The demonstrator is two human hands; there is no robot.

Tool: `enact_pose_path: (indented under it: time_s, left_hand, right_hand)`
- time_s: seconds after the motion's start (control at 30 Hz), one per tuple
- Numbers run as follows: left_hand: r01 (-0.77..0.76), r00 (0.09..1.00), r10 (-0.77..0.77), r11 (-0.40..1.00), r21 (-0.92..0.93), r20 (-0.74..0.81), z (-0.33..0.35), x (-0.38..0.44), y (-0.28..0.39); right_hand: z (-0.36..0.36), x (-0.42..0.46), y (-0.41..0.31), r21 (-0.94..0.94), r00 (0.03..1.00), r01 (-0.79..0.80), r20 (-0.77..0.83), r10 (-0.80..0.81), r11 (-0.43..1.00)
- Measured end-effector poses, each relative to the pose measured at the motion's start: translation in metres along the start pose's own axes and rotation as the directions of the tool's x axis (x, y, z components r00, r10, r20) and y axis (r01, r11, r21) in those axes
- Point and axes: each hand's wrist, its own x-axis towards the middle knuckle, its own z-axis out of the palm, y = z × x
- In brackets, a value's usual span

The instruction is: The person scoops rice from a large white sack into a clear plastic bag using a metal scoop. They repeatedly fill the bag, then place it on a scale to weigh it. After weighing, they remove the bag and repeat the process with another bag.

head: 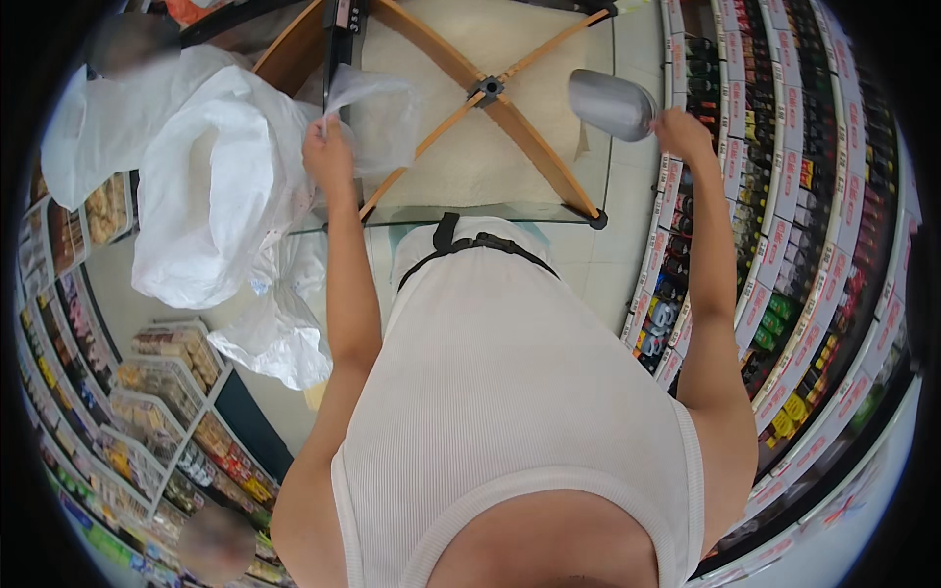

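Note:
My left hand (pixel 328 156) grips a thin clear plastic bag (pixel 382 117) by its edge, and the bag hangs loose over the left side of a bin. In my right hand (pixel 682 134) is a metal scoop (pixel 614 105) held by its handle, out past the bin's right edge; its inside is blurred, so I cannot tell what it holds. White rice-like grain (pixel 441 158) fills the bin below. Wooden dividers (pixel 534 152) cross over the grain and meet at a black centre joint (pixel 487 91).
Store shelves (pixel 779 242) with bottles and price tags run close along my right. At left stands a large open white sack (pixel 202 198), with a crumpled plastic bag (pixel 283 334) below it. Wire racks of packaged food (pixel 165 367) are farther left. Blurred people show at upper left and lower left.

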Motion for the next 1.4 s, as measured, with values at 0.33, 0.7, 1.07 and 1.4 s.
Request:
enact_pose_path:
  time_s: [0.33, 0.7, 1.07, 1.4]
  left_hand:
    - [-0.092, 0.973, 0.075, 0.993, 0.068, 0.219, 0.032, 0.039, -0.036]
    - [0.162, 0.929, -0.116, 0.981, -0.103, 0.352, 0.053, 0.013, -0.060]
    - [0.261, 0.863, -0.085, 0.919, -0.295, 0.498, 0.061, 0.001, -0.030]
    - [0.194, 0.886, -0.145, 0.979, -0.068, 0.441, 0.111, -0.002, -0.093]
  right_hand:
    - [0.113, -0.099, -0.105, 0.433, 0.974, -0.101, 0.228, -0.001, 0.896]
    - [0.236, -0.045, -0.181, 0.459, 0.992, -0.095, 0.120, 0.044, 0.883]
    - [0.272, -0.089, -0.091, 0.749, 0.986, 0.006, -0.114, 0.120, 0.663]
    - [0.262, -0.088, -0.077, 0.818, 0.987, 0.076, -0.143, 0.074, 0.570]
